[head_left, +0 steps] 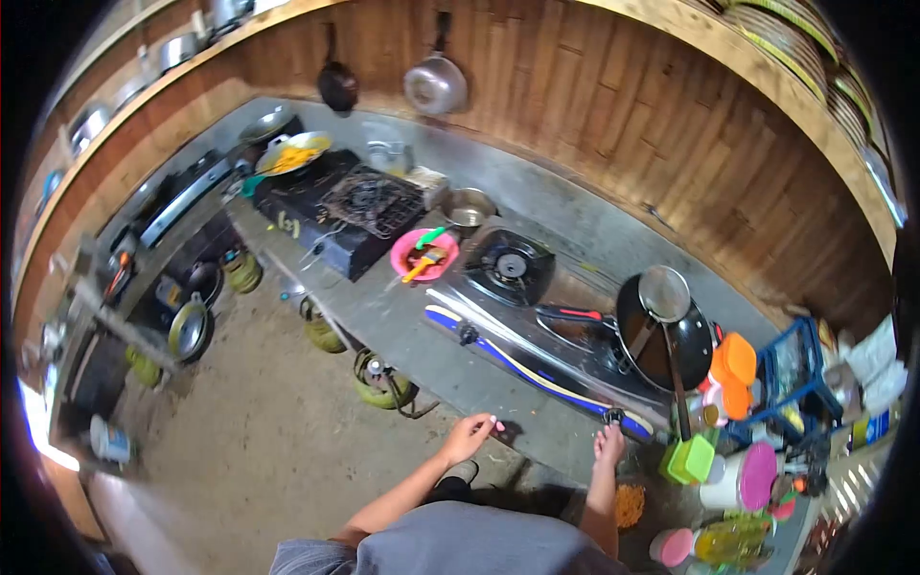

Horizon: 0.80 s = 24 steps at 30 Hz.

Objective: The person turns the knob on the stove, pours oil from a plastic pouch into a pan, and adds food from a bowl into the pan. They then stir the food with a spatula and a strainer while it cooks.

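Note:
My right hand point(608, 446) is at the front of a gas stove point(575, 359), its fingers closed at the black stove knob point(613, 417) on the right. Over the counter's front edge hovers my left hand point(467, 437), loosely curled with the fingertips slightly apart and nothing visible in it. A black wok point(661, 359) sits on the right burner; a long-handled strainer point(664, 292) lies across it. The left burner point(511, 266) has nothing on it. Whether a flame burns under the wok is hidden.
Left of the stove are a pink bowl point(402, 251) with utensils, a metal pot point(469, 207) and a second stove point(335, 206) bearing a pan of yellow food point(292, 158). Plastic containers point(690, 460) crowd the right. Green gas cylinders point(383, 383) stand below the counter.

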Tool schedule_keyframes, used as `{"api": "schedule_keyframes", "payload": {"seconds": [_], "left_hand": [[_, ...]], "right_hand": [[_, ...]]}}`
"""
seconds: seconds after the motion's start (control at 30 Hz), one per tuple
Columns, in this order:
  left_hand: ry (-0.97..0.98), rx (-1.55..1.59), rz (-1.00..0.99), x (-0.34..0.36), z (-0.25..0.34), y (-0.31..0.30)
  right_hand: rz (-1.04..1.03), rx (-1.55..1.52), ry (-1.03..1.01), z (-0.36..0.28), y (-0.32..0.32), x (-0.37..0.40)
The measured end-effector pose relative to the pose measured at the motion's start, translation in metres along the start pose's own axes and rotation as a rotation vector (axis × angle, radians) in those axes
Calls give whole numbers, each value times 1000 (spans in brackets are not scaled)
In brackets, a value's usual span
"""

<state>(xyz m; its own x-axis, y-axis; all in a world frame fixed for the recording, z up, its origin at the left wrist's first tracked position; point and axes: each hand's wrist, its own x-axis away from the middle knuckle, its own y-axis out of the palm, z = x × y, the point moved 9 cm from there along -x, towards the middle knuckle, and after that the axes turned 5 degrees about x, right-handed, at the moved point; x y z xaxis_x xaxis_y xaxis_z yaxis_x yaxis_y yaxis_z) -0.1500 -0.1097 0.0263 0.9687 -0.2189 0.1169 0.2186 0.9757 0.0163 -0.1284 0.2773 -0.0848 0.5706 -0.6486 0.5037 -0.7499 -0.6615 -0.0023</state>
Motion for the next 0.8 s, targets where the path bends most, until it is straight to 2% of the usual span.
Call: {"api": "schedule_keyframes", "payload": {"seconds": [0.07,0.1,0.2,0.33,0.63,0.73,0.8], "left_hand": [[-21,65,57,15,-9,-6],[-34,1,76,22,-23,-14],[-131,98,177,50,-49,-31],[-176,117,190,65,-73,-34],[-130,124,148,37,-43,-16],[-113,134,150,32,-32,-15],[-99,149,159,27,-31,-19]], "right_hand": [[-22,-32,105,4,-6,-19],[-45,-3,97,5,-5,-21],[-88,-17,112,9,0,-30],[-117,-94,142,19,3,-31],[-218,-121,208,12,13,-23],[-325,-28,294,15,30,0],[-467,108,290,16,57,32]]}}
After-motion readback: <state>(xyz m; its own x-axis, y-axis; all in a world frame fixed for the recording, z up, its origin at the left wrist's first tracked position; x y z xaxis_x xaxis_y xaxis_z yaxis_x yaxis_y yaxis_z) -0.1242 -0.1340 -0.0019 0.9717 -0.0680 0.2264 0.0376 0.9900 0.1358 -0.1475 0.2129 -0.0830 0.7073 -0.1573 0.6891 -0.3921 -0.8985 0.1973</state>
